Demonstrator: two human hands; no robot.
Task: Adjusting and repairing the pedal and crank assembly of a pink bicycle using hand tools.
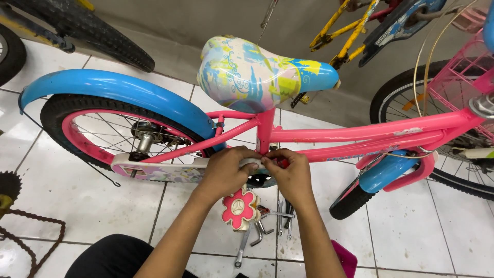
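White floor tiles (62, 195) are lying under a pink children's bicycle (360, 135). Both hands, left hand (225, 172) and right hand (290, 172), are pinching closed at its crank (260, 180), apparently around a small part.

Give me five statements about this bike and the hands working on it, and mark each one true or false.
1. Both hands, left hand and right hand, meet at the base of the pink seat tube. True.
2. The rear mudguard is yellow. False: it is blue.
3. The flower-shaped pedal is pink and cream. True.
4. The wrenches lie on top of the saddle. False: they lie on the tiled floor below the hands.
5. The rear wheel is missing its tyre. False: a black tyre sits on the pink rim.
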